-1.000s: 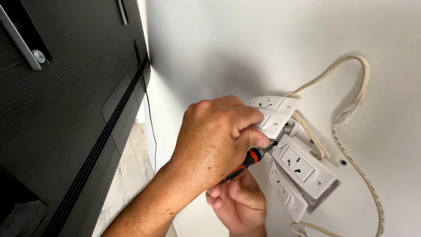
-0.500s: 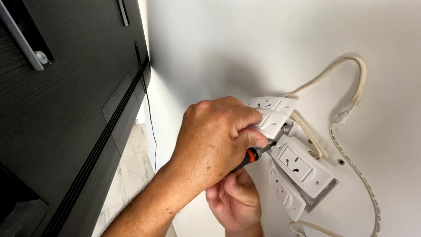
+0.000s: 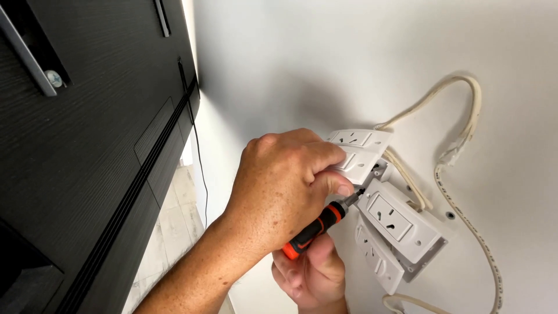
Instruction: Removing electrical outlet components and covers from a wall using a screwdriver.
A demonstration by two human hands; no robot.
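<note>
My left hand [image 3: 279,186] reaches in from the lower left and grips the upper white socket plate [image 3: 363,145], which is pulled off the white wall. Below it my right hand [image 3: 311,276] holds a screwdriver with an orange and black handle [image 3: 317,229]. Its tip points up at the gap between the upper plate and a second white socket module [image 3: 398,218] that hangs tilted from the wall box. A third white socket piece [image 3: 378,259] sits under that one. Much of my right hand is hidden behind my left wrist.
Cream cables [image 3: 465,116] loop from behind the sockets up and down the wall on the right. A large black panel with a metal bracket [image 3: 87,145] fills the left side. A thin black cord [image 3: 200,168] runs down beside it. Pale floor tiles [image 3: 174,221] show below.
My right hand has shifted slightly under my left, and more of the screwdriver handle shows. My left hand keeps the same hold on the upper plate.
</note>
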